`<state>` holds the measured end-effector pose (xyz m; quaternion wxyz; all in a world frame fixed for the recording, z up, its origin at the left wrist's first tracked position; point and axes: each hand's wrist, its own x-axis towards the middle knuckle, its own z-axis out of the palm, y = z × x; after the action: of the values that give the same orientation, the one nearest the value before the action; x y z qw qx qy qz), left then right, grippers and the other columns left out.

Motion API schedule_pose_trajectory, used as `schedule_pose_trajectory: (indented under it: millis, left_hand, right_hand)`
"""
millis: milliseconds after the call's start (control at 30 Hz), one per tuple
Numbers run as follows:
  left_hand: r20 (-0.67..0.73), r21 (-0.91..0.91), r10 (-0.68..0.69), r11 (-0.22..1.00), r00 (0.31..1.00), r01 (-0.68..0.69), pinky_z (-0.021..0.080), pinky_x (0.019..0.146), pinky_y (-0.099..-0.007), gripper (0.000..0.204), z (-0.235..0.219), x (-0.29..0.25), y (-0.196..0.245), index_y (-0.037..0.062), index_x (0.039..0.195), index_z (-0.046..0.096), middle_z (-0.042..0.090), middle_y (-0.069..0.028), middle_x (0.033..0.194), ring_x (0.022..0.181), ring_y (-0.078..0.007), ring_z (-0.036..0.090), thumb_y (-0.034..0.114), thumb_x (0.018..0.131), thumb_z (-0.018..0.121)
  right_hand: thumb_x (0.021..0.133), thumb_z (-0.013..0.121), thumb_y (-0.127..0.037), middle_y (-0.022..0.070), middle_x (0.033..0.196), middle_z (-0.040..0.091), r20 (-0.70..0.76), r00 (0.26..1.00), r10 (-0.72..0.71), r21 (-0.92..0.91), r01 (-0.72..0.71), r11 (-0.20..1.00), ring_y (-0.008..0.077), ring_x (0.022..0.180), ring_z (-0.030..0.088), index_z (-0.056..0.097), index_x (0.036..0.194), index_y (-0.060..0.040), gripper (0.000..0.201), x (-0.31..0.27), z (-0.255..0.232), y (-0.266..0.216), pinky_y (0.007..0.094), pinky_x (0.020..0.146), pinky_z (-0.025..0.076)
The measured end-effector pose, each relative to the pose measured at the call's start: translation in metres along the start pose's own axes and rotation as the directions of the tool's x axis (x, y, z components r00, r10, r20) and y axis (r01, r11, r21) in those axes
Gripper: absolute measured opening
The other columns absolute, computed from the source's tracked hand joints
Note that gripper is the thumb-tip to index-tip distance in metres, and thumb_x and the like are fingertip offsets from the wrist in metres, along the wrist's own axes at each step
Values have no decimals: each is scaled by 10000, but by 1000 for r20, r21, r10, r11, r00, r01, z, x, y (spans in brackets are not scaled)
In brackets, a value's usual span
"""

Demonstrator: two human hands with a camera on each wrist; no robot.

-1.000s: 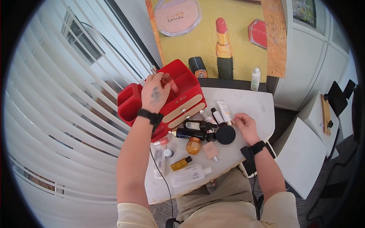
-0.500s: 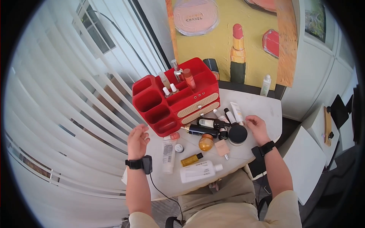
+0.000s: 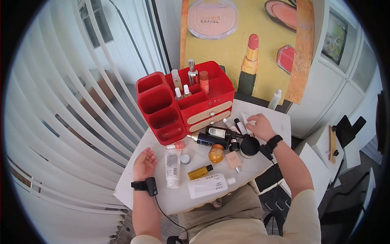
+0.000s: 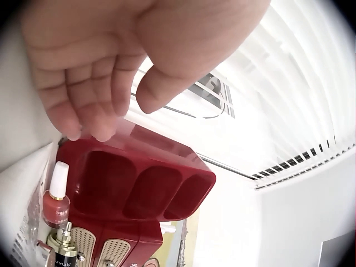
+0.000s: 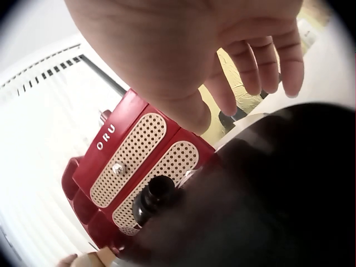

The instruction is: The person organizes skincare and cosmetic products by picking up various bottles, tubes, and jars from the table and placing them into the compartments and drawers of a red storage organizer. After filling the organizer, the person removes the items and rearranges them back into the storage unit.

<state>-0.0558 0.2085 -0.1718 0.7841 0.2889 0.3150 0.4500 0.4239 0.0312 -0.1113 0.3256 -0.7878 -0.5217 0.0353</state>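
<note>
My left hand (image 3: 145, 163) lies at the table's left side, palm up with loosely bent fingers and nothing in it. Close by are a white tube (image 3: 172, 168) and a coral nail polish bottle (image 4: 56, 206). My right hand (image 3: 261, 127) hovers at a white squeeze tube (image 3: 245, 118), partly covering it; its fingers hang relaxed in the right wrist view. A round black-lidded jar (image 3: 250, 145) sits just below that hand. The red organizer (image 3: 222, 96) holds a coral bottle (image 3: 204, 82), a silver-capped bottle (image 3: 193, 72) and several small white-capped bottles.
Between the hands lie a dark pump bottle (image 3: 210, 140), an amber jar (image 3: 216, 154), a yellow bottle (image 3: 199, 173), a pink box (image 3: 233, 160) and a clear bottle (image 3: 209, 186). Blinds (image 3: 81, 134) border the left. A white bottle (image 3: 275, 99) stands at the back right. A cable trails from the left wrist.
My left hand has left the organizer, where the coral bottle now stands, and come back to the table's left side. My right hand has moved up and inward over the white squeeze tube.
</note>
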Motion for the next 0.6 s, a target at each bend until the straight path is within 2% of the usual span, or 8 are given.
schedule_pose_trajectory:
  millis: [33, 67, 133, 167, 233, 367, 433, 600]
  left_hand:
    - [27, -2, 3, 1000, 1000, -3, 520, 776, -340, 270, 0, -2, 1, 37, 1170, 574, 657, -79, 978, 832, -174, 619, 221, 977, 530]
    - [26, -10, 0, 1000, 1000, 0, 520, 776, -340, 270, 0, -2, 1, 37, 1170, 574, 657, -79, 978, 832, -174, 619, 221, 977, 530]
    - [60, 3, 8, 1000, 998, -8, 527, 782, -338, 273, 1, -3, 1, 34, 1173, 573, 655, -82, 993, 838, -175, 621, 224, 982, 527]
    - [59, -4, 5, 1000, 998, -5, 527, 782, -338, 273, 3, -4, 2, 34, 1173, 573, 655, -82, 993, 838, -175, 621, 224, 982, 527]
    - [81, 21, 18, 1000, 997, -19, 534, 790, -340, 275, 7, -5, 3, 31, 1177, 573, 654, -85, 999, 846, -176, 625, 222, 984, 528]
    - [95, 24, 1, 1000, 995, -3, 536, 795, -342, 273, 7, -4, 5, 27, 1181, 573, 654, -88, 1001, 850, -176, 626, 210, 985, 524]
    - [96, 48, 5, 999, 995, -10, 539, 794, -340, 271, 9, -5, 5, 23, 1181, 573, 656, -91, 998, 848, -174, 627, 203, 985, 522]
    - [90, 56, 6, 998, 996, -11, 539, 800, -340, 263, 10, -6, 4, 28, 1177, 575, 658, -86, 995, 854, -173, 631, 200, 985, 520]
  right_hand:
    - [762, 685, -316, 214, 1024, 620, 67, 997, 43, -67, -39, 997, 352, 943, 617, 727, 937, -47, 323, 5, -4, -15, 392, 854, 503]
    - [762, 685, -316, 214, 1024, 620, 70, 997, 43, -75, -38, 997, 352, 943, 617, 727, 937, -47, 323, 10, -4, -27, 392, 854, 503]
    - [766, 667, -343, 205, 960, 658, 140, 979, 152, -240, -115, 964, 346, 894, 642, 740, 888, -59, 318, 17, -1, -43, 406, 803, 520]
    - [766, 667, -343, 205, 960, 658, 142, 978, 153, -248, -114, 962, 346, 894, 642, 740, 888, -59, 318, 23, 1, -45, 406, 803, 520]
    - [748, 660, -394, 193, 838, 689, 297, 928, 226, -297, -135, 945, 341, 808, 668, 750, 845, -68, 352, 34, 6, -43, 422, 737, 535]
    - [720, 669, -445, 193, 745, 688, 273, 943, 190, -391, -72, 918, 343, 741, 677, 744, 804, -40, 420, 48, 21, -30, 424, 689, 541]
    - [692, 682, -480, 196, 757, 688, 305, 918, 253, -453, -94, 886, 341, 763, 677, 736, 797, -10, 485, 52, 24, -31, 417, 704, 540]
    - [689, 680, -478, 206, 771, 688, 374, 875, 308, -421, -136, 897, 341, 758, 674, 728, 790, 14, 505, 57, 22, -34, 405, 709, 537]
